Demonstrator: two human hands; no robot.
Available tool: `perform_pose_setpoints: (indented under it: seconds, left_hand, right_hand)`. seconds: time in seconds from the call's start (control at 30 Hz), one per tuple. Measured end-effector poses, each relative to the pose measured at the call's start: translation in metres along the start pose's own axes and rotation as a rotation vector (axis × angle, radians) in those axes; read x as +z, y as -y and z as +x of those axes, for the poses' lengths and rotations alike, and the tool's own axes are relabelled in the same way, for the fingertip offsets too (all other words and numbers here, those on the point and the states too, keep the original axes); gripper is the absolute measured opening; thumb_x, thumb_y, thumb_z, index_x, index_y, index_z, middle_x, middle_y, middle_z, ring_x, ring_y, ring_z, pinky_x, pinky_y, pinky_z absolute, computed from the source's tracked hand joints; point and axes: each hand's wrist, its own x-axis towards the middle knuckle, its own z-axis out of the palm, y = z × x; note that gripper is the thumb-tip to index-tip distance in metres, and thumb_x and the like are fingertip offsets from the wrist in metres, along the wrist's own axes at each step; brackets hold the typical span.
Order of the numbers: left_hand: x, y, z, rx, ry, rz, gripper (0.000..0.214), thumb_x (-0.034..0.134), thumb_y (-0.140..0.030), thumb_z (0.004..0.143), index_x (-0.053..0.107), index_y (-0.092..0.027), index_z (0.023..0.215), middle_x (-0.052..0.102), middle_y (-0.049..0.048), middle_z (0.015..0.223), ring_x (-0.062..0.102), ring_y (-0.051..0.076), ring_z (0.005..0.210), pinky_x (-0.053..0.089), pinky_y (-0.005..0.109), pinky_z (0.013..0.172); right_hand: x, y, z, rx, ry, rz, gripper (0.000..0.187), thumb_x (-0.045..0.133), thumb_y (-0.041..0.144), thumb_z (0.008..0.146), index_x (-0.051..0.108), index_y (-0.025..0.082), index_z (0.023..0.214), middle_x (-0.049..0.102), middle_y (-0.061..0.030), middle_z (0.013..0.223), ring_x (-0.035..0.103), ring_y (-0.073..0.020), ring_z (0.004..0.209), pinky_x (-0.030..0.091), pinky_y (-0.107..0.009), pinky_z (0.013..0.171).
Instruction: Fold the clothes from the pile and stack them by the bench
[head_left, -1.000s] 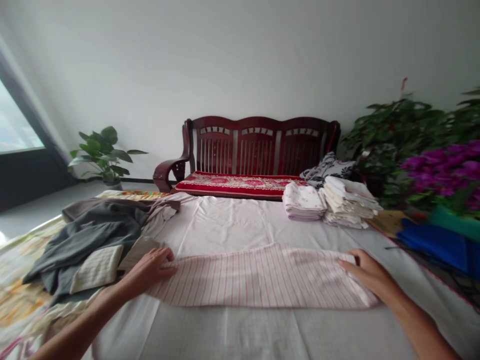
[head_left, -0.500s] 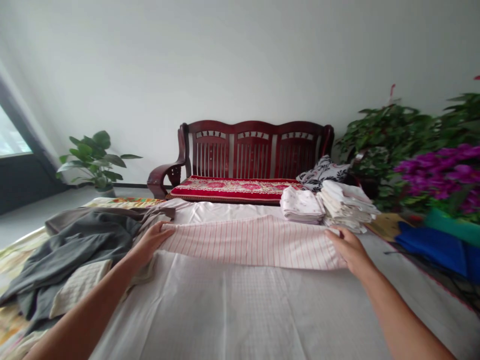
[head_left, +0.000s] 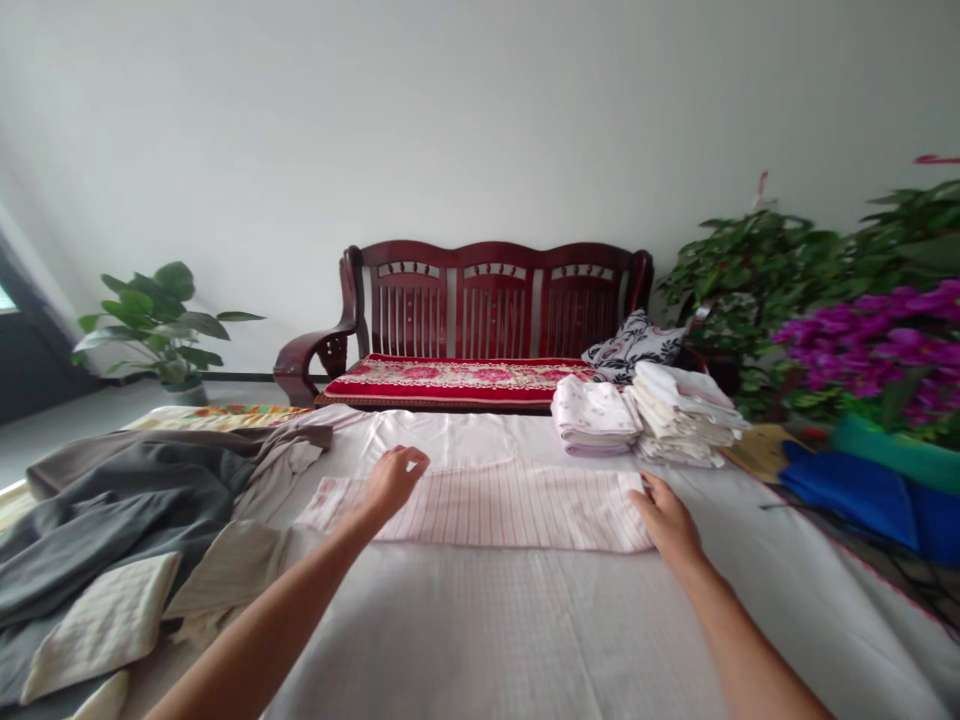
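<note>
A folded white cloth with thin pink stripes (head_left: 495,510) lies as a long strip across the white sheet. My right hand (head_left: 670,518) is closed on its right end, thumb on top by a small white tag. My left hand (head_left: 394,482) hovers over the left part of the strip. Its thumb and fingers curl together into a small ring, with no cloth visible in them. The strip's left end lies loose beside my left wrist.
Folded white cloths (head_left: 598,415) and a taller stack (head_left: 686,415) stand at the far right. Rumpled grey clothes (head_left: 112,520) and a cream folded cloth (head_left: 105,625) lie left. Beyond are a red-cushioned wooden bench (head_left: 457,375), plants and blue fabric (head_left: 855,495).
My left hand has let go of the striped cloth's left end and moved right over it. The cloth, stretched between both hands before, now lies lower on the sheet. My right hand keeps its end.
</note>
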Motion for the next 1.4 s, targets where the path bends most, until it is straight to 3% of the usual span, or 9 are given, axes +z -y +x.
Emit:
perform_pose_setpoints:
  seconds: [0.17, 0.33, 0.67, 0.93, 1.17, 1.4]
  left_hand:
    - [0.044, -0.081, 0.03, 0.067, 0.083, -0.003, 0.026, 0.055, -0.03, 0.092, 0.077, -0.021, 0.103, 0.07, 0.0121, 0.114, 0.061, 0.027, 0.109, 0.043, 0.035, 0.094]
    - [0.072, -0.12, 0.048, 0.042, 0.139, 0.052, 0.029, 0.056, -0.039, 0.091, 0.076, -0.023, 0.103, 0.068, 0.0123, 0.119, 0.057, 0.03, 0.117, 0.043, 0.038, 0.096]
    - [0.085, -0.137, 0.062, -0.009, 0.257, 0.161, 0.039, 0.054, -0.054, 0.089, 0.077, -0.026, 0.104, 0.068, 0.0106, 0.122, 0.057, 0.032, 0.119, 0.042, 0.039, 0.099]
    - [0.085, -0.148, 0.066, -0.036, 0.229, 0.25, 0.04, 0.06, -0.052, 0.085, 0.077, -0.018, 0.101, 0.064, 0.0184, 0.125, 0.051, 0.038, 0.123, 0.036, 0.049, 0.102]
    - [0.096, -0.148, 0.07, -0.09, 0.181, 0.165, 0.032, 0.054, -0.041, 0.087, 0.076, -0.024, 0.102, 0.067, 0.0126, 0.122, 0.056, 0.033, 0.118, 0.043, 0.042, 0.093]
    - [0.115, -0.135, 0.068, -0.078, 0.075, 0.13, 0.033, 0.048, -0.04, 0.092, 0.075, -0.021, 0.097, 0.066, 0.0125, 0.118, 0.054, 0.031, 0.116, 0.038, 0.042, 0.099]
  right_hand:
    - [-0.004, 0.01, -0.01, 0.078, -0.005, -0.035, 0.063, 0.042, 0.05, 0.085, 0.054, 0.019, 0.138, 0.069, -0.0123, 0.123, 0.064, -0.0293, 0.113, 0.049, -0.036, 0.093]
    - [0.0, 0.003, -0.008, 0.048, -0.026, 0.012, 0.063, 0.043, 0.051, 0.083, 0.055, 0.021, 0.136, 0.07, -0.0106, 0.122, 0.064, -0.028, 0.113, 0.048, -0.035, 0.093]
    - [-0.004, 0.009, -0.01, 0.051, 0.025, 0.082, 0.065, 0.046, 0.052, 0.081, 0.053, 0.019, 0.136, 0.069, -0.0118, 0.122, 0.064, -0.0281, 0.114, 0.047, -0.037, 0.096]
    - [-0.005, 0.009, -0.014, 0.034, 0.055, 0.08, 0.07, 0.048, 0.052, 0.082, 0.047, 0.017, 0.143, 0.065, -0.0142, 0.131, 0.059, -0.0293, 0.123, 0.045, -0.039, 0.1]
    - [-0.008, 0.02, -0.016, 0.037, 0.073, -0.094, 0.062, 0.044, 0.042, 0.09, 0.045, 0.015, 0.145, 0.065, -0.015, 0.131, 0.062, -0.0286, 0.12, 0.047, -0.036, 0.095]
    - [-0.015, 0.041, -0.021, 0.017, 0.108, -0.411, 0.047, 0.035, 0.039, 0.098, 0.054, 0.021, 0.137, 0.067, -0.0137, 0.127, 0.065, -0.0277, 0.111, 0.046, -0.035, 0.085]
